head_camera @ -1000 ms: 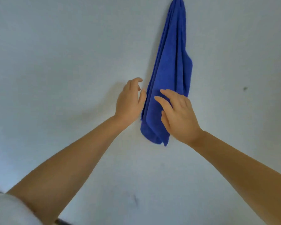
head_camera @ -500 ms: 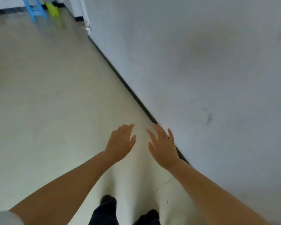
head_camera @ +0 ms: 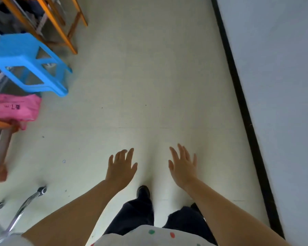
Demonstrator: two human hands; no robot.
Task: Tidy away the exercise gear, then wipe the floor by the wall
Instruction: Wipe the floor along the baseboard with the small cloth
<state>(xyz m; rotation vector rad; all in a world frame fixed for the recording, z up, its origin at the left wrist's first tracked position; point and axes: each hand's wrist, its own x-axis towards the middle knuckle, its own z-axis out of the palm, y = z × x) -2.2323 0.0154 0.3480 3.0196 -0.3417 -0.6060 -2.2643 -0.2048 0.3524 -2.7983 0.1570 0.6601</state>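
Observation:
I look straight down at a pale floor (head_camera: 149, 86) beside a grey-white wall (head_camera: 283, 86) with a black skirting strip (head_camera: 242, 103). My left hand (head_camera: 122, 168) hovers palm down over the floor, fingers spread, holding nothing. My right hand (head_camera: 183, 166) hovers next to it, also open and empty, about a hand's width from the left one. Below them are my dark trousers and shoes. No cloth or exercise gear is in view.
A blue plastic stool (head_camera: 30, 63) lies tipped at the left. Behind it stands an orange-framed piece of furniture (head_camera: 60, 27). A pink bag (head_camera: 16, 109) sits below the stool. A chrome chair base with castors (head_camera: 21, 210) is at the lower left.
The view swung from the blue towel hanging on the wall down to the floor. Both hands came off the towel and now hover empty over the floor.

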